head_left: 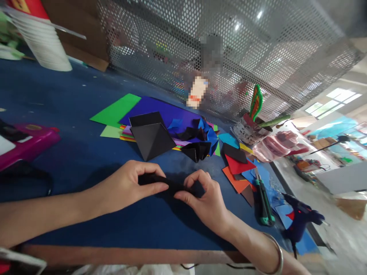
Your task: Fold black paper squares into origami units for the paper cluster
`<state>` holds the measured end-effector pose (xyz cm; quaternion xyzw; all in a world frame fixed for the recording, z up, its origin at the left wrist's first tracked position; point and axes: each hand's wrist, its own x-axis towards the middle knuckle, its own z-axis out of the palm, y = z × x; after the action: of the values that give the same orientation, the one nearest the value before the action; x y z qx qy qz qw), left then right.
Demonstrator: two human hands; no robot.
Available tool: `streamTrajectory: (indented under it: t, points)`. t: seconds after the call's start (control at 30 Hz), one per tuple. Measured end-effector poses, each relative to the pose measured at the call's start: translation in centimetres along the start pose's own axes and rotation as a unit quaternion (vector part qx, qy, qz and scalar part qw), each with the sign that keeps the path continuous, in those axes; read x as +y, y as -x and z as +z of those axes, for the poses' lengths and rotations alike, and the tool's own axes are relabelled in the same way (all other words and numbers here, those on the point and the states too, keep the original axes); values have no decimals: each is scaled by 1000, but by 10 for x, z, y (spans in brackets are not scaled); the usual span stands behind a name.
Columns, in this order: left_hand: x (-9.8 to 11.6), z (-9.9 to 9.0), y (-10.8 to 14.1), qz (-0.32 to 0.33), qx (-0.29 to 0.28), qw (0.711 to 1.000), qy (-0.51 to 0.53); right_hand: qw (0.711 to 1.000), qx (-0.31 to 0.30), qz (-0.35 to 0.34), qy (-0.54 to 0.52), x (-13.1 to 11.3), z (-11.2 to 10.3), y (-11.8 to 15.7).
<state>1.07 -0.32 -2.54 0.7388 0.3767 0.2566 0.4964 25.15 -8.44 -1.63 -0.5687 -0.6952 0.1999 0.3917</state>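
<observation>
Reading the clock from the held paper, with twelve pointing away from the body, starts with the wooden edge (143, 256) at six. Just beyond, above the blue table (137, 229), holds black paper (172, 187) low and roughly level, in a narrow dark shape. Pinches one end, at nine, between thumb and fingers of the left hand (134, 183); pinches the other, at three, the same way with the right hand (208, 198). Cannot tell the exact folds or layers, hidden by fingers and shadow.

Seems very light and thin, fairly stiff along a fold yet soft across a single sheet. Probably slips little in dry fingertips, but likely creases or crushes under a hard squeeze. Best to take by the folded edges near both ends, with light thumb pressure.

Farther out, shows a black kite (153, 141) at eleven and small black folds (196, 151) at one, both on or beside coloured sheets. Shows red paper (237, 164) at two, a green-handled tool (263, 198) at three, and a glue gun (299, 217) nearer four. Farthest, has a pot (248, 128) toward two, cups (46, 46) toward ten, and mesh (160, 46) at twelve.
</observation>
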Motion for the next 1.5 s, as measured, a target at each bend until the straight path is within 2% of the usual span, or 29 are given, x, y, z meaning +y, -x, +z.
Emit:
streamTrajectory:
  t: [0.07,0.17,0.37,0.47,0.6,0.73,0.9,1.23,1.5]
  points:
    - [8,-1,-3,-28,11,999,22,999,-14,42,-31,1,0,-3]
    - [16,-1,-6,-54,31,997,41,993,-42,68,-87,2,0,-8]
    - [20,-3,-7,-13,52,998,39,976,-68,98,-185,5,2,-15]
    - [20,-3,-7,10,53,998,25,979,-53,92,-176,7,4,-14]
    - [19,-1,-10,30,59,996,65,990,12,58,-130,8,4,-11]
    - [19,0,-13,-1,49,993,109,993,46,22,-105,7,2,-9]
    - [21,-1,-11,-30,35,991,123,994,43,19,-96,7,1,-8]
    - [21,1,-12,-72,50,986,143,986,23,91,-140,2,2,-12]
    - [19,1,-10,-64,37,987,145,985,11,112,-135,0,0,-13]
